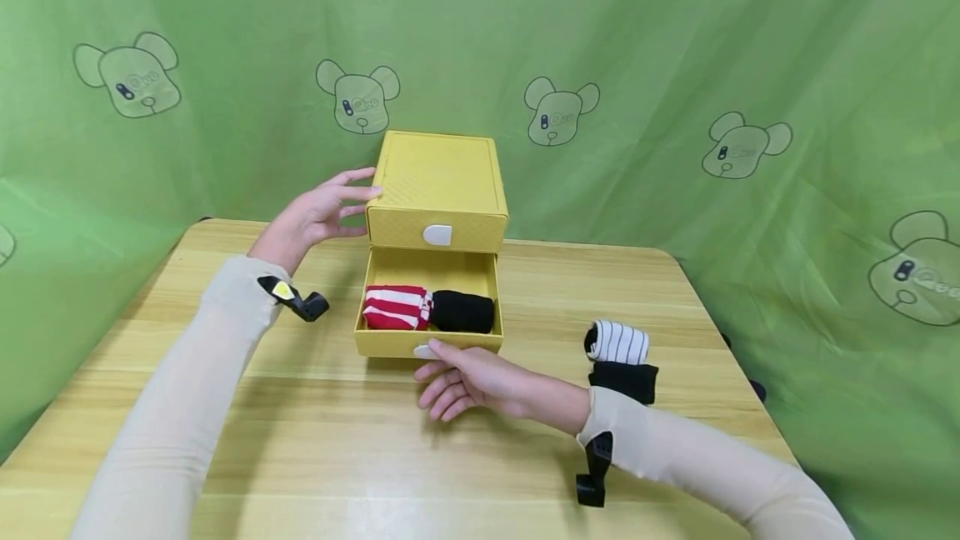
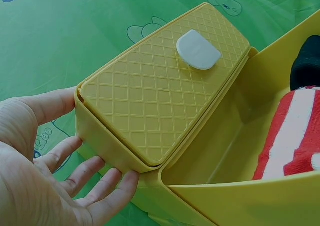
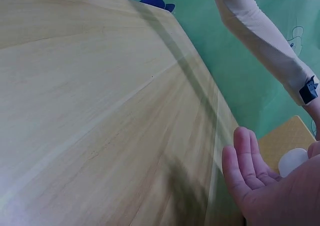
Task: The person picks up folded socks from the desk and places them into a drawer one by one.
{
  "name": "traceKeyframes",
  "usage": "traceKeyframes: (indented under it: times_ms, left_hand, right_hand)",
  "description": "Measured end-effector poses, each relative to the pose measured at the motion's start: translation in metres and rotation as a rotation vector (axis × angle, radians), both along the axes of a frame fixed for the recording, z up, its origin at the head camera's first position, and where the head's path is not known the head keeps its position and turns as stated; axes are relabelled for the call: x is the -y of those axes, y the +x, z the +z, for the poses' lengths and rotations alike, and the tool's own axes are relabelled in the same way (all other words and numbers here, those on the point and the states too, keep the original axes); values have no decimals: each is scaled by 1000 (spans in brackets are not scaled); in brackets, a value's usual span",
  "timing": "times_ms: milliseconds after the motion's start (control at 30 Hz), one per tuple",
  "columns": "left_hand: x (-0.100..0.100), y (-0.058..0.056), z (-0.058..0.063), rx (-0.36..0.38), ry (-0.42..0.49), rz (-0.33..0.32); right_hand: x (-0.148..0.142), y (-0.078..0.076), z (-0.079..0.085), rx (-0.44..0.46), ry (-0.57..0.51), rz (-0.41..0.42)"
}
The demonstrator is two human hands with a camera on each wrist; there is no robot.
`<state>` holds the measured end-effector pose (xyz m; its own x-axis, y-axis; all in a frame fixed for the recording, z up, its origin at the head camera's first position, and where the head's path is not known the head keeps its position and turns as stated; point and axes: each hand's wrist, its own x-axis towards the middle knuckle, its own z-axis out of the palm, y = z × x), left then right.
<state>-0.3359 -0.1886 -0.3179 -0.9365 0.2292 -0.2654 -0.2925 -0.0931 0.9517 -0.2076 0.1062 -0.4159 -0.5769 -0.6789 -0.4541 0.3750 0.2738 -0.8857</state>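
A yellow two-tier drawer box stands at the back of the table, its lower drawer pulled out and its upper drawer pushed in. My left hand touches the box's left side with spread fingers, the thumb at the upper front edge in the left wrist view. At the lower drawer's front, my right hand has its thumb at the white pull tab, other fingers extended below it. Inside the drawer lie a rolled red-and-white striped cloth and a rolled black cloth, side by side.
On the wooden table, right of the box, are a rolled white cloth with dark stripes and a folded black cloth, close to my right forearm. A green curtain with bear-head prints hangs behind the table.
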Motion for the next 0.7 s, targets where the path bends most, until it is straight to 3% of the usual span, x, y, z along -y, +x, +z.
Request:
traceKeyframes:
  times_ms: [700]
  left_hand:
    - [-2, -2, 0, 9, 12, 7]
  right_hand:
    - [5, -15, 19, -9, 11, -97]
